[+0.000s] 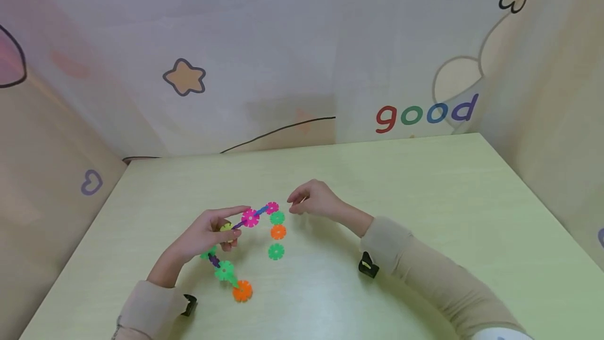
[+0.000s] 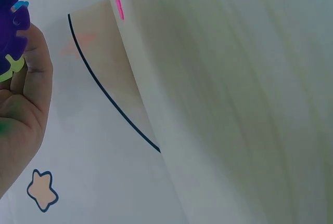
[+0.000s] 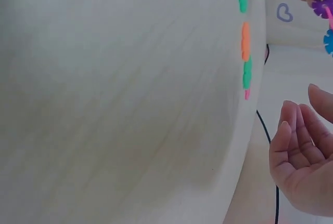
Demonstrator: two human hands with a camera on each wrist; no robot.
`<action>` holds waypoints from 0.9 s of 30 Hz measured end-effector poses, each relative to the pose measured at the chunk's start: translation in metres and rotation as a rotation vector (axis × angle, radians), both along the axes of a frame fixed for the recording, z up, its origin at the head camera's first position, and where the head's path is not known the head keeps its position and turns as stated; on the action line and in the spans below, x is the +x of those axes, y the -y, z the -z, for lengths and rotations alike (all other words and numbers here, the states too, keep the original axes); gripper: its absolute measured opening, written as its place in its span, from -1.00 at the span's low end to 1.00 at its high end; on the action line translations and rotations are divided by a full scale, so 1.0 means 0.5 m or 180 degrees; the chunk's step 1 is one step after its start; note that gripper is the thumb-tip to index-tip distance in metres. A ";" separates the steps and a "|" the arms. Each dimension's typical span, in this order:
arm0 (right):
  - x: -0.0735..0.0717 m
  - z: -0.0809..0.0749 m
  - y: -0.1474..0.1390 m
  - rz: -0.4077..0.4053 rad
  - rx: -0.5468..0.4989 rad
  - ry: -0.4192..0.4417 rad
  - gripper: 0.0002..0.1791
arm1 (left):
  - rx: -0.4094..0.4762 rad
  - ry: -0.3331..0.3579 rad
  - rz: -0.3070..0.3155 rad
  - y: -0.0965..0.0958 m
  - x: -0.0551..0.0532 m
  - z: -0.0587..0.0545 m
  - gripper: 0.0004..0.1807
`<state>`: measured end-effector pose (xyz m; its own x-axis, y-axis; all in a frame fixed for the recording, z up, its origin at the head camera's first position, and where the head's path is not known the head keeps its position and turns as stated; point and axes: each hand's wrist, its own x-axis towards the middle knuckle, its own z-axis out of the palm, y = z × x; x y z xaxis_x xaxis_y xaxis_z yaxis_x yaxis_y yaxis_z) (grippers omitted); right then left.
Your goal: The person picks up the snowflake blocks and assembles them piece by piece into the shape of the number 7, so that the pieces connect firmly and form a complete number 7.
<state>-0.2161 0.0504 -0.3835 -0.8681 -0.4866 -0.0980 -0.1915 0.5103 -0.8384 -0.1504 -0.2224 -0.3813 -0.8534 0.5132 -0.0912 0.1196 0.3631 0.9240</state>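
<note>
Chain of notched discs (image 1: 250,219) was in the left hand (image 1: 207,231), the held part raised off the tabletop (image 1: 401,188); thumb and fingers pinched it mid-length by a yellow disc (image 1: 225,227). Right hand (image 1: 315,199) was near the far end, fingers loosely bent, thumb apart, nothing visible in its grip. Blue disc (image 1: 261,211) looked like the far end, an orange disc (image 1: 243,294) the near one; couldn't tell if that one touched down. Loose row beside it, lying flat: small pink disc (image 1: 272,208), green disc (image 1: 277,218), second orange disc (image 1: 278,232), second green disc (image 1: 276,251).

Handling, judged by looks: thin plastic, very light, stiff piece by piece, a bit slippery, not fragile. Slotted joints seemed the weak spots, likely to twist or pop apart under a one-end hold. Best hold: flat faces of a disc right next to the joint, thumb opposite fingers, pushing straight. Loose ones offered only thin edges; notches probably gave the best purchase.
</note>
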 end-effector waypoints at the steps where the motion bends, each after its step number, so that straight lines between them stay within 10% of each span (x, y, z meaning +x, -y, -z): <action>1: -0.005 0.002 0.004 -0.0023 0.0032 -0.0035 -0.74 | 0.0003 -0.0004 -0.0002 0.001 0.000 0.001 -0.43; 27: -0.093 0.056 0.097 -0.0476 0.0945 -0.0071 -0.59 | 0.0042 0.0073 -0.0012 0.010 -0.006 -0.006 -0.42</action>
<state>-0.2626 0.0021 -0.4117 -0.7927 -0.5619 -0.2365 -0.2993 0.6967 -0.6520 -0.1532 -0.2273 -0.3783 -0.8531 0.5114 -0.1040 0.0971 0.3513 0.9312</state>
